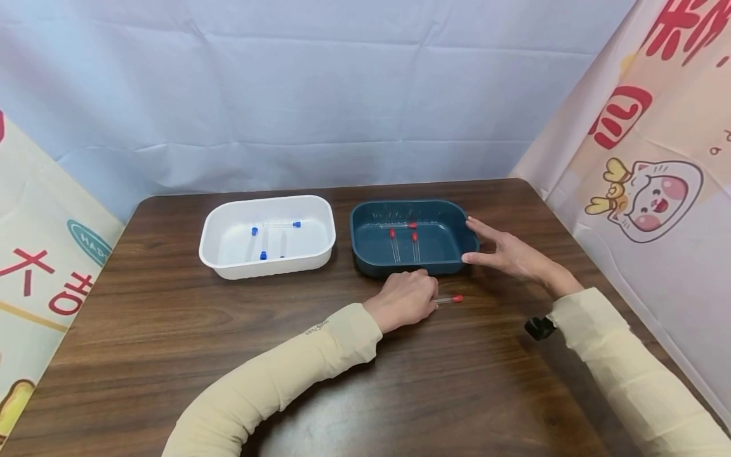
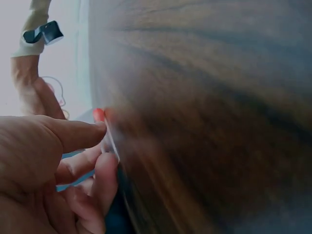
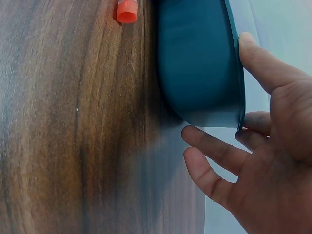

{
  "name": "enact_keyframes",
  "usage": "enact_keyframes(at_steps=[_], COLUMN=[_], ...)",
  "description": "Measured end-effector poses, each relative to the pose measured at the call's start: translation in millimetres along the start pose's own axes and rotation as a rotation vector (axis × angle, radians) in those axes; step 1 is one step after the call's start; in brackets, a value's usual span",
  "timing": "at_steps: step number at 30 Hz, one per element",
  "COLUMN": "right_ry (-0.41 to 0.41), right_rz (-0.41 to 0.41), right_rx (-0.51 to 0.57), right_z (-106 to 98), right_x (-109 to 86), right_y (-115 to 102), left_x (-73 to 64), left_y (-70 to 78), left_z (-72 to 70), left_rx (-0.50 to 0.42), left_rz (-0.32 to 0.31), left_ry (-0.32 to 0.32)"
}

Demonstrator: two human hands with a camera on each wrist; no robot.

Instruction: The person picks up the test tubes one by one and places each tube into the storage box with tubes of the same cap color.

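A clear tube with a red cap [image 1: 450,299] lies on the brown table just in front of the dark teal tray [image 1: 371,263]. My left hand [image 1: 404,298] pinches its near end, seen close in the left wrist view where thumb and fingers close round the tube [image 2: 109,136]. My right hand [image 1: 502,251] rests with straight fingers against the teal tray's right rim [image 3: 236,73]; the thumb [image 3: 263,63] lies on the edge. The red cap [image 3: 127,10] shows beside the tray. Inside the teal tray lie red-capped tubes [image 1: 394,244].
A white tray [image 1: 228,263] with several blue-capped tubes [image 1: 263,244] stands left of the teal one. Cloth walls enclose the table at the back, left and right. A black wrist-camera clip [image 1: 539,327] sits on my right sleeve.
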State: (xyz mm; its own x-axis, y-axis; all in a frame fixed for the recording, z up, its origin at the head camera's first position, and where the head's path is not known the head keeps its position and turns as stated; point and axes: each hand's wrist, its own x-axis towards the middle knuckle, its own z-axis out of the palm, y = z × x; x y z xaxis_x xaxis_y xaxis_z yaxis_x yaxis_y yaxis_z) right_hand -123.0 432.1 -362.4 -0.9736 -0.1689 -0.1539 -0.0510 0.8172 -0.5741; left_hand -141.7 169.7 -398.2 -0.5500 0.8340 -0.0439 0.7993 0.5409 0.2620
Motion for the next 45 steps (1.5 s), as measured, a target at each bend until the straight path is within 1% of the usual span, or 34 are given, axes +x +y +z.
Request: enact_keyframes(at_steps=[5,10,15,22,28,35,39,42,45], right_ry=[-0.001,-0.003,-0.003,-0.002,-0.005,-0.009,-0.01,-0.012,-0.014], right_rz=[0.0,0.001,0.002,0.009,0.005,0.01,0.01,0.009,0.008], right_rx=[0.006,0.006,0.004,0.007,0.012,0.016,0.017,0.02,0.025], right_z=[0.4,0.4,0.3,0.1,-0.4,-0.8,-0.7,-0.6,-0.6], right_x=[0.2,0.6,0.4,-0.7,-0.6,-0.6,-0.4,-0.6,-1.0], right_y=[-0.3,0.0,0.9,2.0,0.3,0.0,0.0,-0.4,-0.6], left_x=[0.9,0.1,-2.0,-5.6,-7.3,-7.3,-7.3,-6.2,-3.9], left_y=[2.0,3.1,5.8,13.7,18.5,19.5,18.6,16.9,14.1], left_z=[2.1,3.1,2.7,2.2,1.8,0.8,0.2,0.3,0.1], left_rx=[-0.027,-0.048,-0.062,-0.072,-0.11,-0.145,-0.15,-0.151,-0.145], left_rz=[-0.024,-0.029,-0.038,-0.048,-0.067,-0.088,-0.094,-0.082,-0.039], left_ry=[0.005,0.003,-0.019,-0.046,-0.071,-0.091,-0.097,-0.103,-0.128])
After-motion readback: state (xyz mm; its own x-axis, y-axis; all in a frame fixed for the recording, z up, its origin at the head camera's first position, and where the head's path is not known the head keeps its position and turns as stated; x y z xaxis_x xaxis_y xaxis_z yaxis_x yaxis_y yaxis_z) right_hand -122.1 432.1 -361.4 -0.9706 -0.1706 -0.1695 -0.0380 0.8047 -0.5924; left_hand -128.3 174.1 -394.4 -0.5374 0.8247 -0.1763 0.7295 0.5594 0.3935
